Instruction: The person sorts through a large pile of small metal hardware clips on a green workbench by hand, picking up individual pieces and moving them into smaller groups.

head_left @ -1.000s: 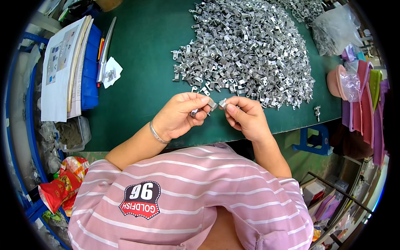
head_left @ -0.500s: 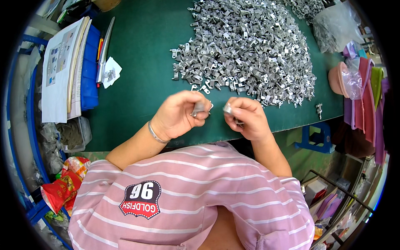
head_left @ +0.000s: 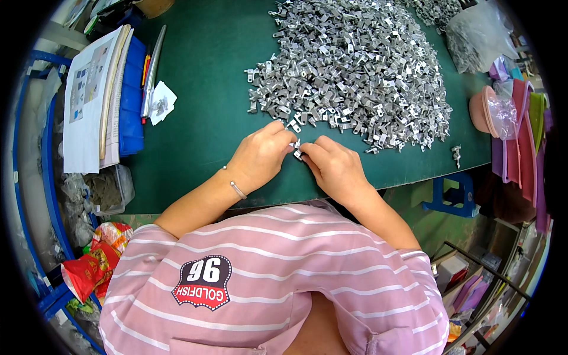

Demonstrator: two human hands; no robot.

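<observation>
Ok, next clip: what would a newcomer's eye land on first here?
First the big heap of small grey metal parts, spread over the far right half of the green table. Next the left hand and right hand, meeting at the table's near edge just below the heap and pinching small metal pieces between the fingertips. At the left edge, a blue bin with papers lying on it.

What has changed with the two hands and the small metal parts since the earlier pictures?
The left hand and the right hand have closed together: their fingertips now meet over a small metal part, where a second ago each pinched its own piece a little apart. Both stay just in front of the heap of metal parts on the green mat; the heap looks unchanged.
</observation>
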